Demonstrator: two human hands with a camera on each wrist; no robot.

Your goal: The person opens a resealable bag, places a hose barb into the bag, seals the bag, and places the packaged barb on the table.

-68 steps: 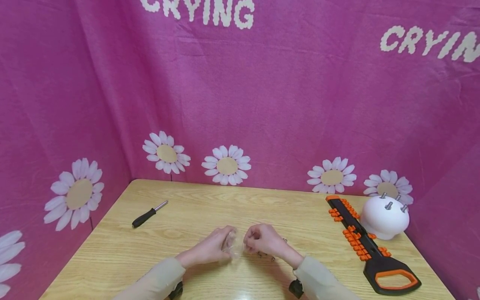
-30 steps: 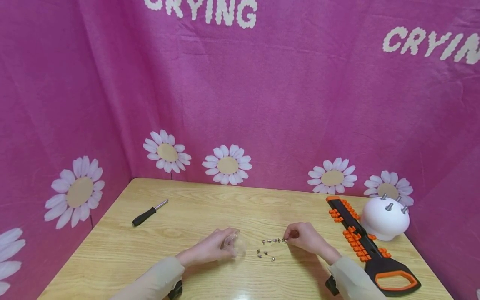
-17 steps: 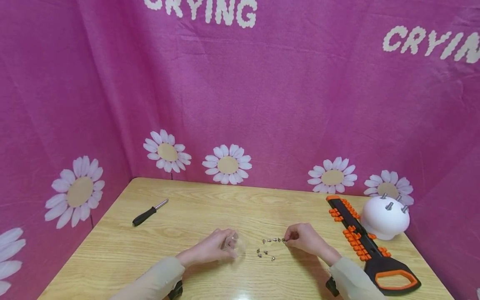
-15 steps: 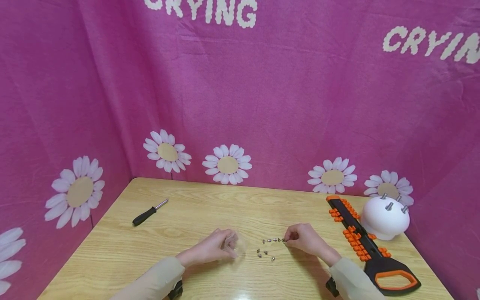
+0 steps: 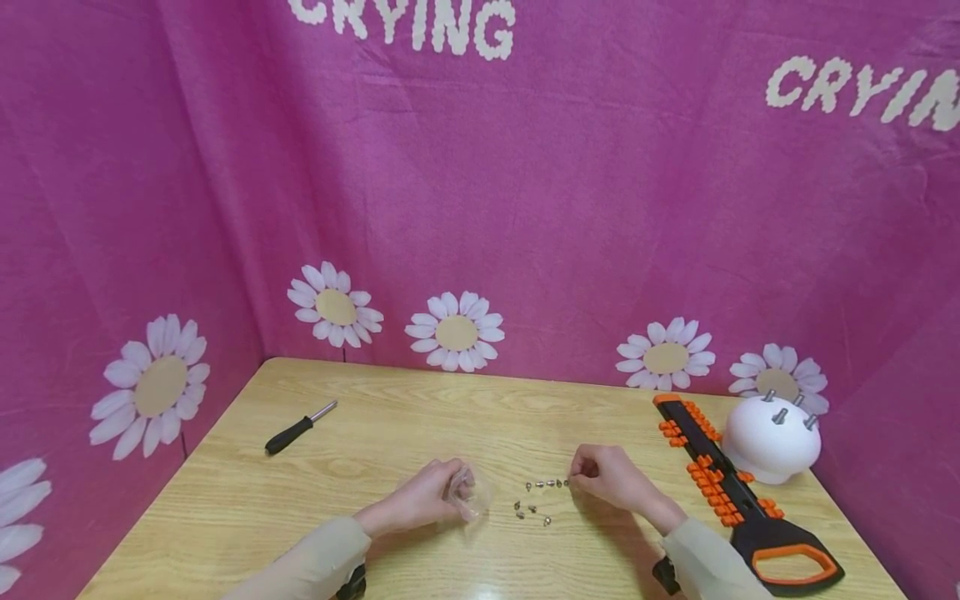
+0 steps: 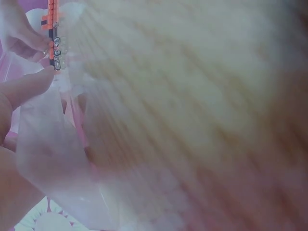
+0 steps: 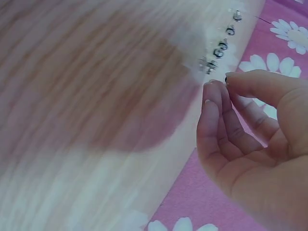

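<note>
My left hand holds a clear plastic bag just above the table, left of the screws. In the left wrist view the bag hangs between thumb and fingers; no contents can be made out. My right hand is at the right end of a row of small metal screws. Seen from the right wrist, the hand pinches a tiny dark piece, apparently a screw, mostly hidden by thumb and fingertips. Several loose screws lie scattered in front of the row.
A black-handled screwdriver lies at the back left of the wooden table. To the right are a black tool rack with orange clips and a white rounded object with metal pegs. A pink floral curtain surrounds the table.
My right hand has moved right, from beside the bag to the end of the screw row, where it has stayed over the last second. The left hand keeps the bag in nearly the same place.
</note>
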